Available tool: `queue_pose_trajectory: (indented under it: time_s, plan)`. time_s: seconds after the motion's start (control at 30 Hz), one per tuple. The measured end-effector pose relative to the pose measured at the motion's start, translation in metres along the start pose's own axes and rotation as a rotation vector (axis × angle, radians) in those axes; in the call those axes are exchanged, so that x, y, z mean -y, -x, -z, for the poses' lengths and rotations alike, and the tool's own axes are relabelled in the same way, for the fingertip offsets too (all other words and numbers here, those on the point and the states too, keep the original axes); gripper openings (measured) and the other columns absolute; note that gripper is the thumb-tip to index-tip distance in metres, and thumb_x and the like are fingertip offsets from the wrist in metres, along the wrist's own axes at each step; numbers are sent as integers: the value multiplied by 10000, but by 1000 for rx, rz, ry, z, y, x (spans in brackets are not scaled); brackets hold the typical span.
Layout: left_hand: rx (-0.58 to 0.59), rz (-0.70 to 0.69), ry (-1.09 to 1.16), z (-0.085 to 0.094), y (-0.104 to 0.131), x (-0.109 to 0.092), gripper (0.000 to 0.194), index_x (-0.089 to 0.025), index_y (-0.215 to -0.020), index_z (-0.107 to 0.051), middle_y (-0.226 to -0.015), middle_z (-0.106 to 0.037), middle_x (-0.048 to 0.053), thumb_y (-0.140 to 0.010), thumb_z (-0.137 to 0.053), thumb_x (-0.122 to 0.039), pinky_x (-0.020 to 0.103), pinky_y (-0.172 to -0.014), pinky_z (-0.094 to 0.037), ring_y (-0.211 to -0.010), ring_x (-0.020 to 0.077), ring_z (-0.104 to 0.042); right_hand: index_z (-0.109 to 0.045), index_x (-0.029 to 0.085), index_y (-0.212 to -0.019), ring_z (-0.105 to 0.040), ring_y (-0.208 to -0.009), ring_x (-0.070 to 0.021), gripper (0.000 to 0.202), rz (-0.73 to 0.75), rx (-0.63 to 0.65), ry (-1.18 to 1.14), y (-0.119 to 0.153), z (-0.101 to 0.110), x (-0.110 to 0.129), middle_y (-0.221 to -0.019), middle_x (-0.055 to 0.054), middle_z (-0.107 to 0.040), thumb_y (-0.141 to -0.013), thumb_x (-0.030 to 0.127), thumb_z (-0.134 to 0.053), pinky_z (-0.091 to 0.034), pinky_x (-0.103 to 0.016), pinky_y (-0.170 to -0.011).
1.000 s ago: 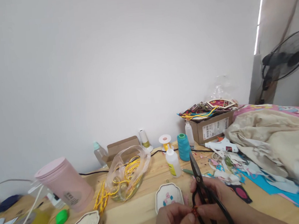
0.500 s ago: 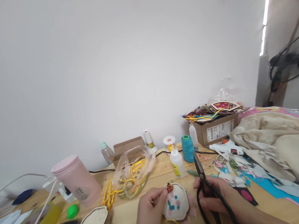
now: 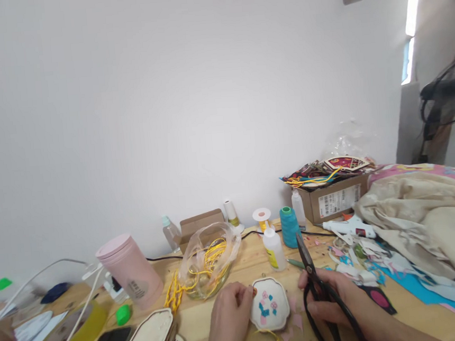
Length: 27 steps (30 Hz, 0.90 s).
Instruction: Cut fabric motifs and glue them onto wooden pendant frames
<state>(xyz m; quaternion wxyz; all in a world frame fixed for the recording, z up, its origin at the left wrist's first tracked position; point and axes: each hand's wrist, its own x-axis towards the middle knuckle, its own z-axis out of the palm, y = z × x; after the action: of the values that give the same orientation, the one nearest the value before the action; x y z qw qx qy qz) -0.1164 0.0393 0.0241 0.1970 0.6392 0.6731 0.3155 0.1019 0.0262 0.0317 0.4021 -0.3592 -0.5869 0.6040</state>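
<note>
Pinching: left hand (image 3: 229, 319) fingertips closed on a small red-orange bead (image 3: 254, 291), steadied at the white scalloped plaque (image 3: 270, 311) rim on the table.
Gripping: right hand (image 3: 335, 304) wrapped around black scissors (image 3: 315, 285), blades together, pointing away, parked clear.

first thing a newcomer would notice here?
Probably the black scissors in the right hand, blades pointing up, bottom centre. Beside them the left hand pinches a small red piece at the edge of a white plaque. Left stands a pink cup.
</note>
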Motion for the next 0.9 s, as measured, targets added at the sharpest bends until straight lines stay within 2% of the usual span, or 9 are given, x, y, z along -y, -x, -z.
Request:
queue_pose_trajectory:
  time_s: [0.17, 0.47, 0.63, 0.9]
  plan:
    - [-26, -3, -55, 0, -1, 0, 282, -193, -456, -457, -473, -455, -13, -691, -456, -348, 266, -495, -268, -511, 166, -425, -490, 151, -780, -370, -479, -75, 335, -5, -3, 4, -1, 0, 0, -564, 62, -445, -604, 372, -670, -284, -174, -443]
    - [71, -35, 140, -3, -2, 4, 324, -136, -668, -603, -611, -612, 34, -736, -424, -398, 240, -517, -379, -586, 169, -530, -487, 149, -809, -356, -481, -73, 334, 15, 18, 8, -3, 2, -6, -557, 69, -431, -622, 365, -660, -275, -169, -439]
    - [38, -39, 126, -2, -2, 2, 337, -147, -619, -612, -580, -612, 30, -712, -456, -431, 251, -515, -376, -574, 178, -531, -487, 155, -793, -334, -470, -75, 309, 33, 24, 19, -2, 1, -3, -527, 78, -395, -635, 365, -649, -256, -172, -432]
    - [-12, -31, 23, -5, 0, -4, 290, -165, -572, -579, -534, -571, 21, -711, -458, -389, 252, -486, -336, -533, 172, -500, -500, 150, -796, -365, -479, -78, 310, 27, 5, 12, 0, 0, 0, -560, 64, -432, -623, 358, -653, -276, -175, -445]
